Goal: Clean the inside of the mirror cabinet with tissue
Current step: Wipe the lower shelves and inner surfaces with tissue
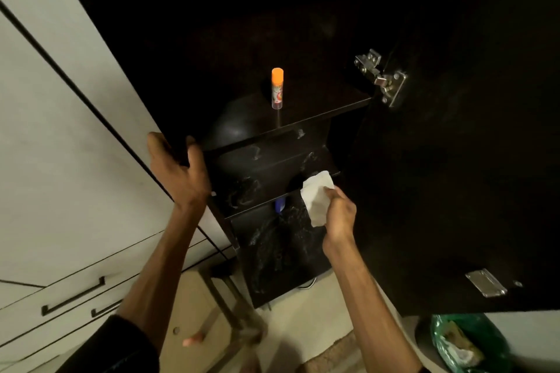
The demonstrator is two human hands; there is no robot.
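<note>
White tissue, crumpled and folded, sits pinched in the right hand, whose fingers curl around its lower edge while the upper part sticks up against the front lip of a shelf inside the mirror cabinet. The left hand grips the cabinet's left edge, thumb on the outer face and fingers wrapped round onto the inner side, only their tips showing past the dark panel.

Smeared, pale wipe marks streak the lower back panel and the shelf fronts. An orange-capped tube stands upright on the upper shelf, well apart from both hands. Something blue peeks out just below the shelf the tissue touches (too little of it shows to say what it is).

The open door hangs at right, with a metal hinge near its top and a metal plate lower down. Most of the cabinet's upper interior is lost in darkness. A rounded dark shape on the upper shelf is hard to make out. A green bag is cut off at the bottom right edge.
</note>
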